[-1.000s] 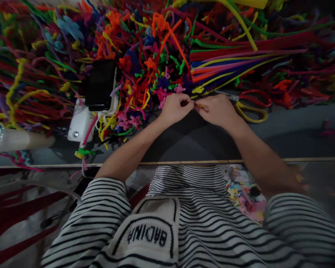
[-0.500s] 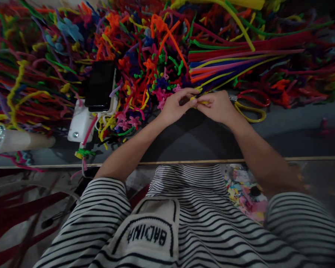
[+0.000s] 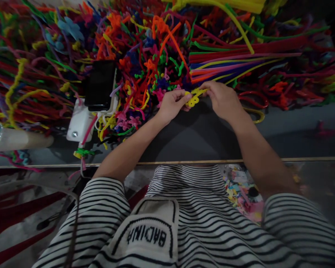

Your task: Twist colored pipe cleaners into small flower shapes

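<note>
Between my two hands is a yellow pipe cleaner [image 3: 194, 101], bent into several small loops. My left hand [image 3: 171, 106] pinches the looped part between thumb and fingers. A straighter end of it runs to the fingertips of my right hand [image 3: 223, 99], which are closed on it. Both hands are just above the grey table [image 3: 195, 137]. Scissors [image 3: 258, 115] with red and yellow handles lie beside my right hand, partly hidden by it. Small pink pipe-cleaner flowers [image 3: 159, 95] lie by my left fingers.
A heap of coloured pipe cleaners [image 3: 145, 48] covers the table's back. Straight ones [image 3: 212, 67] lie bundled behind my hands. A black phone [image 3: 100, 85] rests near a white box [image 3: 79, 126] with a cable. A pale cone-shaped thing [image 3: 28, 139] lies at left. Colourful scraps [image 3: 244, 193] are below the table edge.
My hands have moved apart, my right hand shifting right and up slightly. The yellow pipe cleaner's loops, mostly hidden by the fingers before, now show between them.
</note>
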Motion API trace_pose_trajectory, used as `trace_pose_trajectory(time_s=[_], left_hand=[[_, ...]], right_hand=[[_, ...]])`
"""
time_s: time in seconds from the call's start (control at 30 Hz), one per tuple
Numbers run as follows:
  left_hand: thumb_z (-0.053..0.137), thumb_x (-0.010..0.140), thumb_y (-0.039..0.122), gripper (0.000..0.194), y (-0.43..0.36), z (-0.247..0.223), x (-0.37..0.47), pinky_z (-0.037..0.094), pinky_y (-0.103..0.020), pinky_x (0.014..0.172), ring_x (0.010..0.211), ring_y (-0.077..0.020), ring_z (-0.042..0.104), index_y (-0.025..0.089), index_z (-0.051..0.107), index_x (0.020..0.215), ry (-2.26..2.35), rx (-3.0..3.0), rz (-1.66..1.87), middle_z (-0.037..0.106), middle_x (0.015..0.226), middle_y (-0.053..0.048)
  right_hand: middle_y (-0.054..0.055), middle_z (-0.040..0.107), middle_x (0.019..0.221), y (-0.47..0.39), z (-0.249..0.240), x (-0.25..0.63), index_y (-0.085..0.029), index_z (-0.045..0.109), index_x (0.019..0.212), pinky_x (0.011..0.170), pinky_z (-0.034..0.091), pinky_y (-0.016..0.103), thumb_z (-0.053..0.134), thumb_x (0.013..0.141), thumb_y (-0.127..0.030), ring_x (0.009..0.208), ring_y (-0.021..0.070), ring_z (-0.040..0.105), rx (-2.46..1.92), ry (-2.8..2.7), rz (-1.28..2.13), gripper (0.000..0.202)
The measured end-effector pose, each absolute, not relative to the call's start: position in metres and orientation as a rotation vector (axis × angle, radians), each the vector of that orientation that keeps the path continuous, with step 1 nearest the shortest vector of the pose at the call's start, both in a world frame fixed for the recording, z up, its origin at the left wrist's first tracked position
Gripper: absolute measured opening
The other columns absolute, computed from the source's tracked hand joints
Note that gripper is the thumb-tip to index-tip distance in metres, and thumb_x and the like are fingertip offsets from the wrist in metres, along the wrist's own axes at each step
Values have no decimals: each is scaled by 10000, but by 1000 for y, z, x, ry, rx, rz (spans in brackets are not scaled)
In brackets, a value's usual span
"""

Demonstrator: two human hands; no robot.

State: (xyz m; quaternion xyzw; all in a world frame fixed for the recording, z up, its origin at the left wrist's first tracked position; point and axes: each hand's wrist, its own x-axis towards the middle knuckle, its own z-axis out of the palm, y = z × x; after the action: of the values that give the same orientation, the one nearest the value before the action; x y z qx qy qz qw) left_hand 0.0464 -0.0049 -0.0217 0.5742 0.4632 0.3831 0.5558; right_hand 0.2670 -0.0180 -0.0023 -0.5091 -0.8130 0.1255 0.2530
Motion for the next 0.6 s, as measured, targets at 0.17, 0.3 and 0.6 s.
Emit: trace_pose_trajectory(time_s=[0.17, 0.3, 0.6], left_hand=[[871, 869, 403, 329, -7, -20, 42, 637, -205, 680, 673, -86, 725, 135, 718, 982, 882, 1387, 815, 758, 802, -20], [905, 824, 411, 379, -5, -26, 39, 631, -216, 686, 702, -94, 727, 140, 731, 1023, 715, 1439, 736, 768, 851, -27], [915, 759, 572, 512, -6, -32, 44, 608, -221, 713, 819, -121, 748, 169, 670, 956, 557, 1474, 824, 753, 914, -20]], right_hand=[[105, 762, 1106, -12, -8, 271, -223, 640, 1227, 901, 591, 475, 379, 1081, -310, 1025, 299, 747, -1389, -2123, 189, 312], [109, 781, 1114, -11, -8, 270, -254, 710, 1072, 995, 575, 468, 425, 1096, -424, 1108, 298, 732, -1225, -2054, 215, 333], [36, 751, 888, -15, -16, 255, -269, 767, 995, 726, 597, 368, 617, 1015, -551, 769, 210, 726, -1118, -1726, 667, 320]])
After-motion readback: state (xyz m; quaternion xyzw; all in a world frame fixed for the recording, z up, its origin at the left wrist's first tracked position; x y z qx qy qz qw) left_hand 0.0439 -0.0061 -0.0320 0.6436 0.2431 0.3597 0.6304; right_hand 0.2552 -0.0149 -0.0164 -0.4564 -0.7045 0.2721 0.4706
